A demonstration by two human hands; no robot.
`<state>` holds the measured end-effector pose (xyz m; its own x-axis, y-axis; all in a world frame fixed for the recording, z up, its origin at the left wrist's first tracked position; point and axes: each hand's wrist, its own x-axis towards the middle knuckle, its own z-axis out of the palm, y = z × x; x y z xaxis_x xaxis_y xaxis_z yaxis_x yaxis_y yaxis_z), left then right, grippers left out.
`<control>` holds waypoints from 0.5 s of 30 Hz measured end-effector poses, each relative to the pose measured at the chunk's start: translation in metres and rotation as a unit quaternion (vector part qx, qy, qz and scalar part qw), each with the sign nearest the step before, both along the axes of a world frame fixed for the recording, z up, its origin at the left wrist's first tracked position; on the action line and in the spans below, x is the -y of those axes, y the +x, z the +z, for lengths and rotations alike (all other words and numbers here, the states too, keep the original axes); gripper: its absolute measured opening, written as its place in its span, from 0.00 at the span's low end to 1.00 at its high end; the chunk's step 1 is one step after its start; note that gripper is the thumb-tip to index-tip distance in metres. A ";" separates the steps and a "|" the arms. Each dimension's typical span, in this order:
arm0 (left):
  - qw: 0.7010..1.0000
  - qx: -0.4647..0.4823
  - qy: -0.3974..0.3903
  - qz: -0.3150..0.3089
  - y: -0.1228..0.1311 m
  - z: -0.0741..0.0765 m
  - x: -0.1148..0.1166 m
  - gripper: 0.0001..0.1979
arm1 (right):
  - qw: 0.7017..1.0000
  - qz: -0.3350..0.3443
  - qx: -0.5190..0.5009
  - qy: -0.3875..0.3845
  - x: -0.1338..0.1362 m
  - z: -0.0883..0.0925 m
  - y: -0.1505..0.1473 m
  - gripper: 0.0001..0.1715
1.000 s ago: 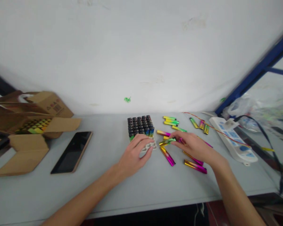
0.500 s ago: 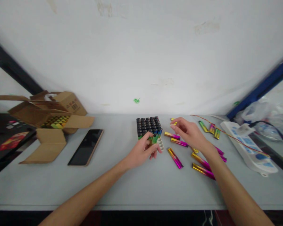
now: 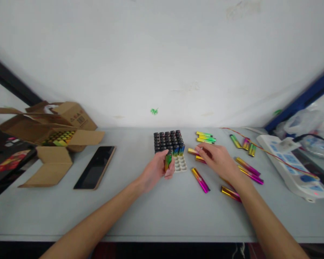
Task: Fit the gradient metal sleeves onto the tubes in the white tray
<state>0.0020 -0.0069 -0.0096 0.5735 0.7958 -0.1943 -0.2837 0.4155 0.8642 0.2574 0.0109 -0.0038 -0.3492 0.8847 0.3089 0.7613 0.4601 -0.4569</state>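
My left hand (image 3: 158, 167) is closed around a green-and-gold battery (image 3: 168, 160), held upright at the near side of a white tray (image 3: 181, 166); the palm may hide more. Black-topped batteries (image 3: 167, 139) stand in rows in the tray, whose near right cells show bare. To the right of it, my right hand (image 3: 214, 156) has thumb and fingertips pinched at a gold-and-magenta battery (image 3: 192, 151) lying on the table. Part of that battery is under the fingers. Another gold-and-magenta battery (image 3: 201, 180) lies just nearer to me.
Green-and-gold batteries (image 3: 206, 138) lie behind my right hand, with several more loose ones (image 3: 248, 167) farther right. A white power strip (image 3: 288, 165) and thin wire edge the right side. At left are a phone (image 3: 95, 168) and an open cardboard box (image 3: 78, 117) holding batteries.
My left hand has drawn slightly left with its battery, uncovering tray cells. My right hand has come down toward me onto the gold-and-magenta battery, exposing the green-and-gold ones behind. The view has shifted slightly.
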 end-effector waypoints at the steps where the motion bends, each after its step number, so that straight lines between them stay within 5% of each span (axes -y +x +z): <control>1: 1.000 0.006 -0.007 0.003 -0.001 0.000 -0.001 0.24 | 1.000 0.003 0.001 0.000 0.000 0.000 0.000 0.19; 15: 0.998 0.009 -0.046 0.031 -0.005 -0.002 -0.004 0.19 | 1.000 0.011 -0.006 -0.003 0.001 0.000 -0.003 0.20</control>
<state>-0.0028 -0.0032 -0.0118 0.5280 0.8088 -0.2588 -0.3260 0.4744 0.8177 0.2548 0.0100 -0.0034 -0.3641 0.8788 0.3085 0.7457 0.4735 -0.4687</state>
